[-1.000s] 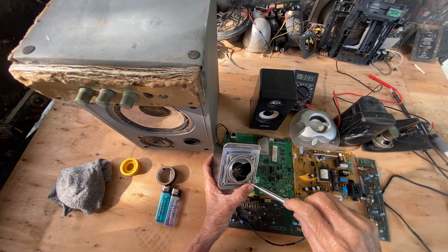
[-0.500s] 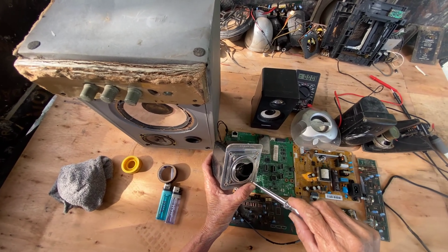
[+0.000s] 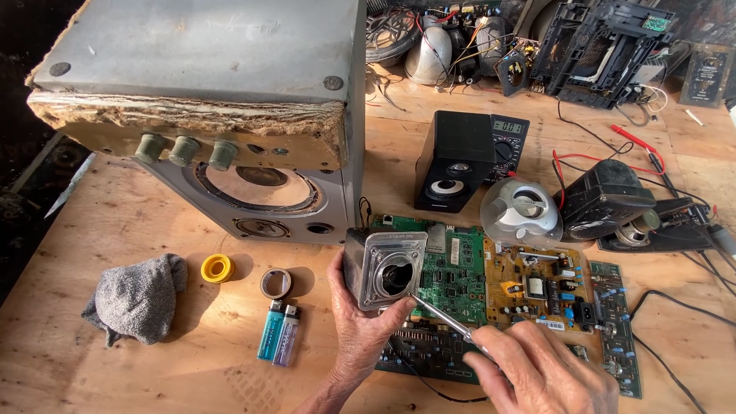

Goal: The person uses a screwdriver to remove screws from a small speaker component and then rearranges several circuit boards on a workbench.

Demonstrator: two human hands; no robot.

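- Since a second ago, hardly anything has shifted: my left hand (image 3: pixel 360 326) keeps its closed grip on the small metal cube housing (image 3: pixel 383 268), and the tool tip has stayed at its lower right corner.
- My right hand (image 3: pixel 548 368) is closed around a slim metal-shafted tool (image 3: pixel 445 318), a probe or screwdriver as far as I can tell, its tip touching the housing's rim just below the round opening.
- To do this well, I judge I should brace the housing firmly with my thumb, keep the shaft low and steady, and press gently so the tip does not skid across the shiny face.
- Housing: dull silver, boxy, stamped square front with a dark circular hole; it is held above the green circuit board (image 3: pixel 452 276) on the plywood tabletop (image 3: pixel 115 376).
- Nearby: two lighters (image 3: pixel 277 333), a grey cloth (image 3: pixel 138 297), a yellow tape roll (image 3: pixel 218 268), a big worn speaker cabinet (image 3: pixel 230 138).
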